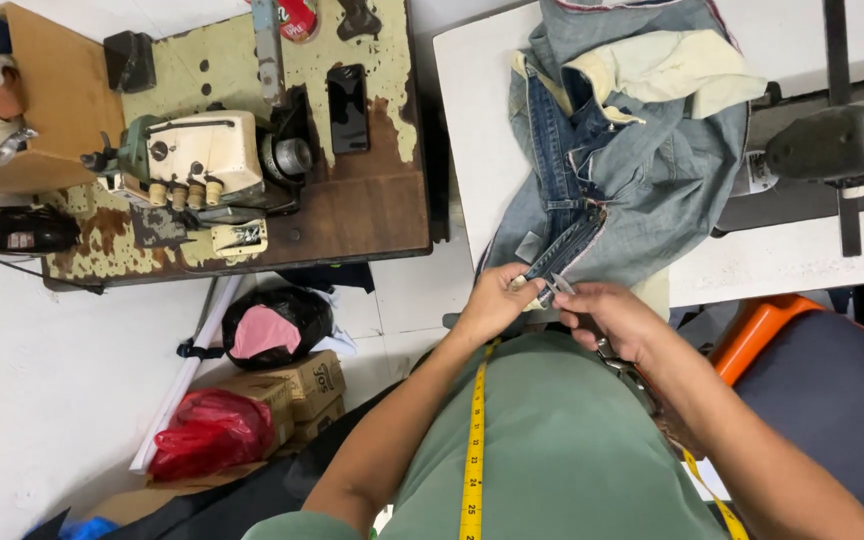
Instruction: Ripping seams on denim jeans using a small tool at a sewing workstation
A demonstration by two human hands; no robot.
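Note:
A pair of light blue jeans [642, 160] lies turned inside out on a white table [472, 110], pale yellow pocket lining showing at the top. My left hand [497, 300] pinches the hem-side edge of the denim at the table's near edge. My right hand [607, 315] holds a small metal thread snipper [560, 287] with its tip against the same seam, right beside the left fingers. A yellow measuring tape [474, 440] hangs down over my green shirt.
A worn wooden table [372, 210] at left carries a cream overlock machine [197, 165] and a black phone [348, 108]. A grey sewing machine [822, 145] stands at right. Cardboard boxes [302, 390], a black bag and a red bag [207, 435] sit on the floor. An orange-edged seat [762, 335] is at my right.

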